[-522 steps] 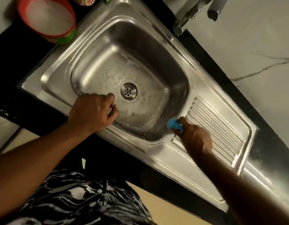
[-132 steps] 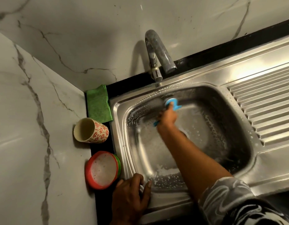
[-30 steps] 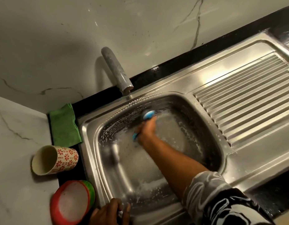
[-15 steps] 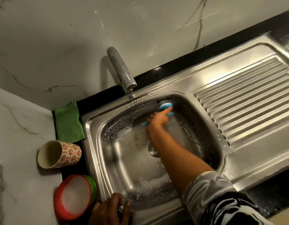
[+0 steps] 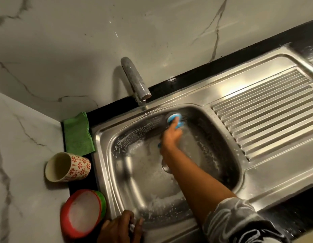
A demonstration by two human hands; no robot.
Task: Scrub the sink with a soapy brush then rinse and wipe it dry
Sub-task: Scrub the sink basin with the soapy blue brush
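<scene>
Marble wall (image 5: 82,41) stands behind a black counter (image 5: 205,71) that carries a steel sink (image 5: 103,155) with a ribbed draining part at its right side. The right grip (image 5: 170,137) is clamped on the blue brush (image 5: 171,118). Its fingers close round the handle and one finger lies along the back of the head, which presses on the far wall of the basin, just below the tap (image 5: 134,81). The left grip (image 5: 120,228) holds the front rim of the sink, fingers bent over the edge. Foam spots lie on the basin walls and floor. I judge the brush as light, with a stiff plastic handle that is slippery from soap, so a hold near the head with one finger on its back should give good pressure. The sink itself is hard, fixed and slick. A green cloth (image 5: 78,135) beside the back left corner looks soft and fit for the drying
</scene>
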